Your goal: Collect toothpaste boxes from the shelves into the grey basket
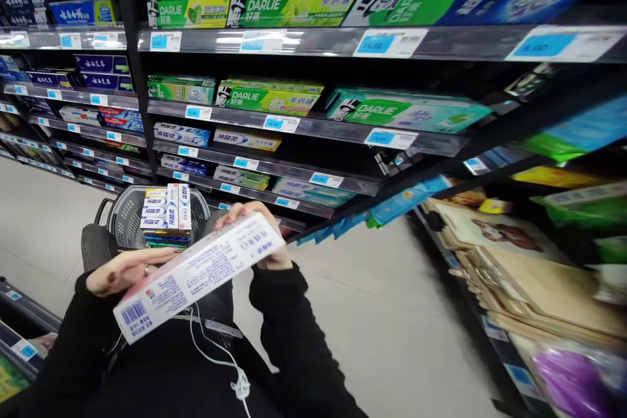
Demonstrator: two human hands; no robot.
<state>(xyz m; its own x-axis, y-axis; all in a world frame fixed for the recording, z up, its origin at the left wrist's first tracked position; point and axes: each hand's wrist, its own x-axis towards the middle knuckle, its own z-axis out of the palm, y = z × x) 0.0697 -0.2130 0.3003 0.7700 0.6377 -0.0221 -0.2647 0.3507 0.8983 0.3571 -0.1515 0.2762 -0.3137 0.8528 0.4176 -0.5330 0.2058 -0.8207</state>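
Observation:
A long white toothpaste box (200, 274) with blue and purple print and a barcode is tilted across my lap, its right end higher. My right hand (255, 225) is closed round the upper right end, with the fingers over its far edge. My left hand (125, 271) holds the box near its lower left end. Its fingers reach along the far side and are partly hidden by the box. Beyond my hands, a grey basket (117, 219) on the floor holds several white toothpaste boxes (155, 210) in a stack, with darker boxes beneath.
Shelves with green Darlie boxes (274, 98) and price tags (281, 123) rise in front. Blue toothpaste boxes (81, 12) line the left bay. At right, a low rack carries flat tan packages (553, 281) and a purple item (568, 372). A white cable (215, 356) hangs before me.

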